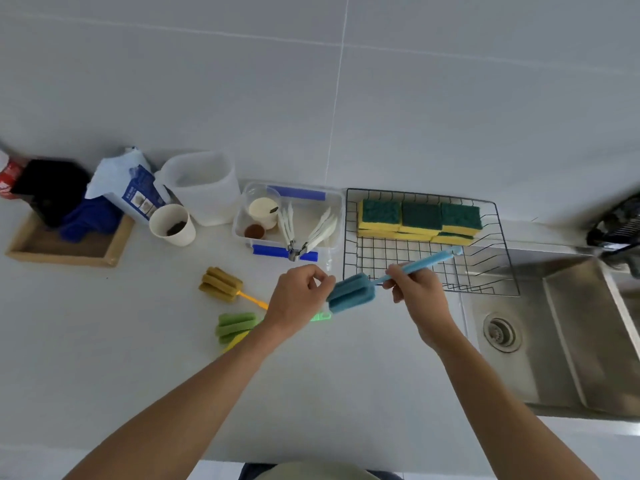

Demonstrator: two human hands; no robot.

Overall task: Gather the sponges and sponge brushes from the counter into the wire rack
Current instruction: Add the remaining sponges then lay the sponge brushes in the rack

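A blue sponge brush [351,294] hangs above the counter, its handle pointing up and right over the black wire rack [505,247]. My right hand [417,292] grips the handle near its middle. My left hand [299,299] pinches the sponge head's left end. Several yellow-and-green sponges [420,218] lie stacked along the rack's far side. A mustard sponge brush [220,284] with an orange handle and a green sponge brush [235,327] lie on the counter to the left, partly hidden by my left arm.
A steel sink [554,327] lies right of the rack. Behind the brushes stand a clear box with blue clips [332,206], a paper cup [173,225], a white tub [204,187], a blue-and-white bag [133,188] and a wooden tray [65,249].
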